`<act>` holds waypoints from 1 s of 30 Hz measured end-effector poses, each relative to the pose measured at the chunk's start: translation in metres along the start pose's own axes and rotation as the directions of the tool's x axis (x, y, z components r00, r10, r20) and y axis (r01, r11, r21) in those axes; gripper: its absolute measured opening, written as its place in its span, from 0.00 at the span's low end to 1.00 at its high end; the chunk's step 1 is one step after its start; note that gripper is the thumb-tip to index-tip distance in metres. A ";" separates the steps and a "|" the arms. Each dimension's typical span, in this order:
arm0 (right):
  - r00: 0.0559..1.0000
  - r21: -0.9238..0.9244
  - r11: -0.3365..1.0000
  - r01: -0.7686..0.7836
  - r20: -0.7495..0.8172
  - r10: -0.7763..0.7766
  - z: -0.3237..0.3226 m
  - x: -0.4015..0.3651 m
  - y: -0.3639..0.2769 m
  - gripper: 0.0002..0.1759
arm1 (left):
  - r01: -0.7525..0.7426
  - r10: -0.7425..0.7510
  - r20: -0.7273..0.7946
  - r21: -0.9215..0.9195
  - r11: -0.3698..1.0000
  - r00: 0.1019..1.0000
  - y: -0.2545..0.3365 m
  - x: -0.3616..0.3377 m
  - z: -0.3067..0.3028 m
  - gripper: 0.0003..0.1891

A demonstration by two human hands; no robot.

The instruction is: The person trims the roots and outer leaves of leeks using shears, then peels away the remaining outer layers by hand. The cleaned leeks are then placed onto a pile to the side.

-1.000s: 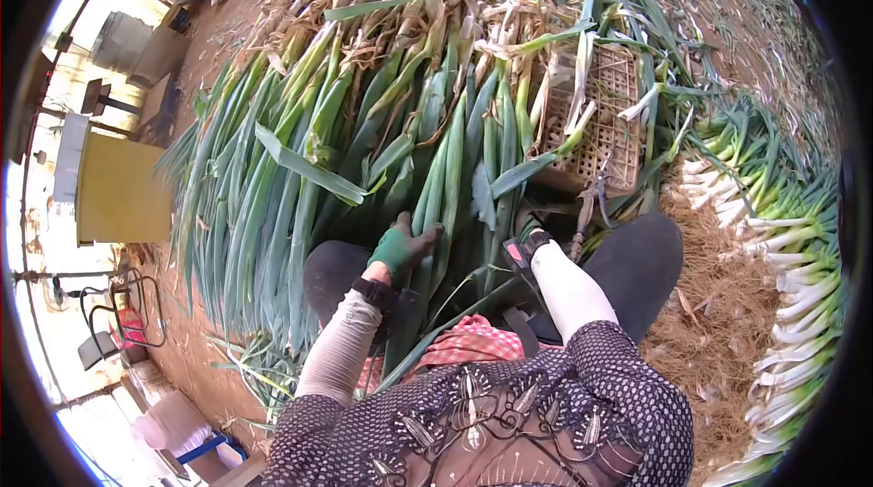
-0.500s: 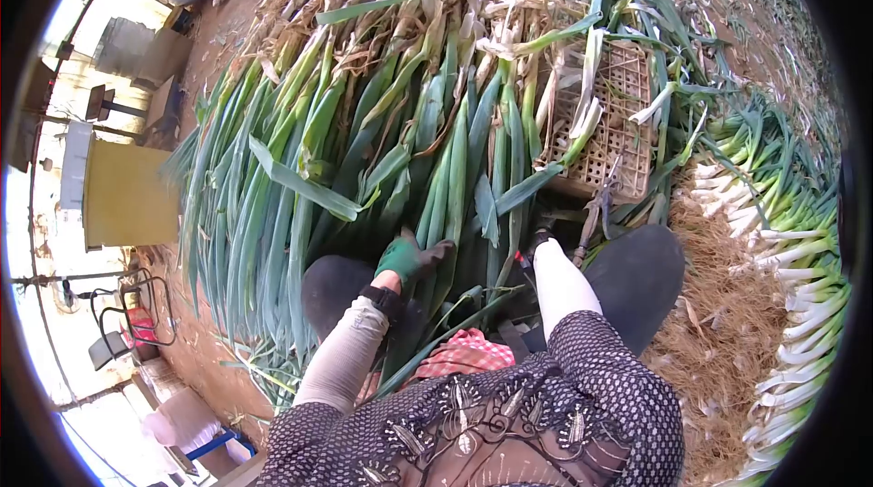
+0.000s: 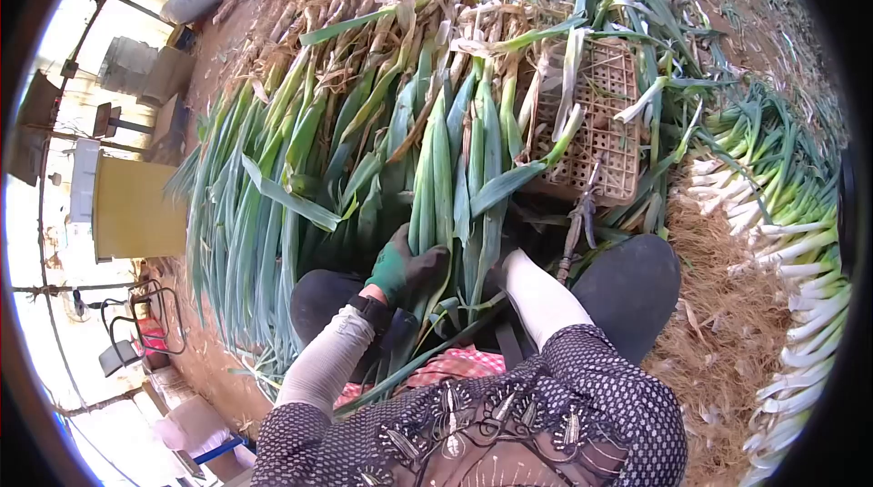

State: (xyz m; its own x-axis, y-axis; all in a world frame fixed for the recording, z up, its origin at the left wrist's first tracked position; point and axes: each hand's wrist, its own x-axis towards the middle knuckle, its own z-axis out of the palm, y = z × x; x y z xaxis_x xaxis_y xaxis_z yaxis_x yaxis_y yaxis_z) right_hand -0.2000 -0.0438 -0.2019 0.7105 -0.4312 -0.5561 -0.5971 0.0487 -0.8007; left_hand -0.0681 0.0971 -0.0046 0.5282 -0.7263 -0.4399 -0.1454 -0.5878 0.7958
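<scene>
My left hand (image 3: 410, 271), in a green and dark glove, is closed around the lower leaf ends of a few leeks (image 3: 431, 191) in front of my lap. My right hand (image 3: 500, 271) is close by on the right, at the edge of the same leaves. It looks dark and shaded, and its fingers are hidden. The large pile of untrimmed leeks (image 3: 259, 214) lies with its roots away from me and its green tips toward me. One broken leaf (image 3: 289, 200) rests crosswise on top.
A woven crate (image 3: 614, 128) stands beyond my right knee (image 3: 627, 291), under loose leaves. To the right, leeks with clean white stems (image 3: 791, 301) lie in a row beside a heap of cut roots (image 3: 714, 341). A yellow box (image 3: 136, 210) and a metal-framed chair (image 3: 145, 314) are at left.
My right hand has moved left and inward, close to the left one. The red item seen at it earlier no longer shows. My left hand has closed on the leek leaves.
</scene>
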 end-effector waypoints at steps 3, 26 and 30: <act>0.997 -0.008 0.997 0.071 -0.020 -0.071 -0.021 0.000 -0.021 0.26 | -0.031 0.030 -0.045 -0.033 0.999 0.999 0.026 -0.012 -0.004 0.32; 0.989 -0.760 0.634 -0.142 -0.141 0.052 -0.040 -0.197 -0.095 0.22 | 0.070 -0.070 -0.009 0.304 0.950 0.997 0.001 -0.121 -0.190 0.26; 0.786 -0.818 0.525 -0.235 -0.478 -0.393 -0.087 -0.247 -0.115 0.30 | -0.119 0.164 0.011 0.741 0.661 0.986 0.037 -0.128 -0.196 0.31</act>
State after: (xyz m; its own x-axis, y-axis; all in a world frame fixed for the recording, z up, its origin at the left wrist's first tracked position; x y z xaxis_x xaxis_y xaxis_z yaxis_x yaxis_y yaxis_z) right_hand -0.3389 -0.0212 0.0472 0.6152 -0.7882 -0.0163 -0.7848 -0.6103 -0.1079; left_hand 0.0229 0.2376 0.1627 0.4876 -0.8170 -0.3079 -0.7787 -0.5664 0.2699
